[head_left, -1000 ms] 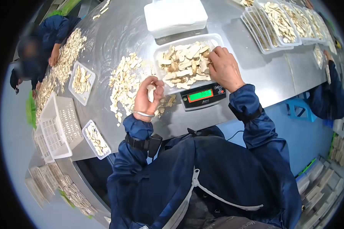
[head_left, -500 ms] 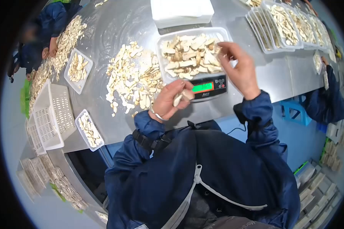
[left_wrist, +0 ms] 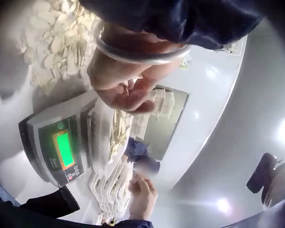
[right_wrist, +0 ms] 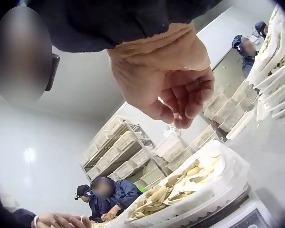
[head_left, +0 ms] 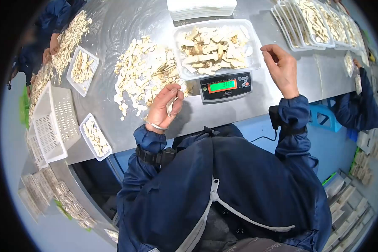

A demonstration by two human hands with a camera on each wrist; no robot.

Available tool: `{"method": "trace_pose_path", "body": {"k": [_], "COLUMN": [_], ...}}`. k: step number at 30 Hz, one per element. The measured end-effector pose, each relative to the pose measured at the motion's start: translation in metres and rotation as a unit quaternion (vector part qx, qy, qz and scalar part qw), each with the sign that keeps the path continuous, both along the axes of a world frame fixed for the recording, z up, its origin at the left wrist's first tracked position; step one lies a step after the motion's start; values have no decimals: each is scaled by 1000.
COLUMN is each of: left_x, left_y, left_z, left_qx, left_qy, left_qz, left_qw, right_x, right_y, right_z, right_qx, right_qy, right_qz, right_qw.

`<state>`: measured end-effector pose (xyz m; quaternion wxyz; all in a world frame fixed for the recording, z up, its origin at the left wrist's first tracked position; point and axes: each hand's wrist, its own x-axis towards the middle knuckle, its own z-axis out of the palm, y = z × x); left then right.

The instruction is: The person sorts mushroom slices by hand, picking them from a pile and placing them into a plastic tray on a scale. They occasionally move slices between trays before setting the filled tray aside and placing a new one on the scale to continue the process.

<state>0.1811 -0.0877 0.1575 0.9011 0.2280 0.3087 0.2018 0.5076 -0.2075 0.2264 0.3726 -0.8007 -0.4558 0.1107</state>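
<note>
The left hand (head_left: 163,107), nearest the body, had its fingers (head_left: 175,97) curled round a pale mushroom slice (head_left: 170,107), held just above the bare front edge of the steel desk (head_left: 113,29) and beside the loose heap of slices (head_left: 143,75). A metal bangle (head_left: 156,125) sat on that wrist. Just beyond, the scale (head_left: 225,87) showed a lit green display (head_left: 222,86); the digits were too small to read with confidence. The filled clear tray (head_left: 216,46) rested on the scale platform. The right hand (head_left: 281,67) hovered at the tray's right rim, fingers (right_wrist: 192,102) loosely curled with the tips drawn together; the right wrist view showed nothing between them, so I took it as empty. Judgement: weight trimming appeared to be in hand, and it would go best with both hands clear of the tray before the display is read, and with the held slice added or withheld singly, laid flat on top so that nothing overhangs the rim. Further off, a stack of empty trays (head_left: 201,7) stood directly behind the scale, and rows of filled trays (head_left: 315,21) lay at far right. Two small part-filled trays (head_left: 83,69) (head_left: 95,136) and a white perforated basket (head_left: 54,122) stood to the left. Another worker (head_left: 50,44) sorted a second heap at far left. The loose heap lay close to the scale's left side; stray slices touching the platform could disturb a reading.
</note>
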Motion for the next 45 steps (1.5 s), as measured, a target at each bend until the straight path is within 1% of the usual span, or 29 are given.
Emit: {"method": "trace_pose_path", "body": {"k": [2,7,10,11,14,15,18,19,22,23,26,27,30,35,36,38,39,42,43,45], "left_x": [-3,-7,-9,-8,4,8,5,1,-5,-5,-2,-1,2,7,8,11,14,27,32,44], "left_y": [1,1,-1,-1,-7,-9,-8,-7,-5,-5,-5,-5,-6,-7,-7,-8,-10,-13,-14,-13], "left_z": [-1,-4,-7,-8,4,11,16,11,7,3,4,5,7,11,13,18,20,25,21,21], "left_qx": [-10,-6,-8,-9,-8,-7,37,42,27,32,29,30,34,43,59,89,128,171,181,186], "left_qy": [-9,-2,-5,-8,62,83,75,56,53,54,68,69,71,63,87,135,177,182,171,156], "left_qz": [-8,8,13,14,49,51,4,1,11,16,19,19,20,25,6,-30,-88,-206,-220,-215], "left_qw": [1000,1000,1000,1000,997,995,996,998,998,998,997,997,997,997,994,986,972,946,943,946], "right_x": [1,6,4,0,-3,-4,18,25,35,33,31,33,33,23,19,4,-6,-34,-37,-41], "right_y": [5,15,27,32,47,51,53,52,49,48,50,49,46,45,45,43,42,42,43,45], "right_z": [0,-5,-9,-7,-14,-13,-27,-29,-35,-36,-35,-36,-35,-38,-36,-27,-22,-20,-22,-26], "right_qx": [3,6,40,-8,26,7,7,3,14,0,19,-5,-8,24,26,45,55,82,82,82], "right_qy": [-20,-47,-120,-118,-151,-151,-178,-199,-239,-233,-254,-248,-245,-246,-242,-226,-218,-180,-177,-171], "right_qz": [6,13,57,55,82,72,38,28,72,74,67,59,69,98,103,143,163,199,196,189], "right_qw": [1000,999,990,991,985,986,983,980,968,970,965,967,967,964,964,963,961,960,961,964]}}
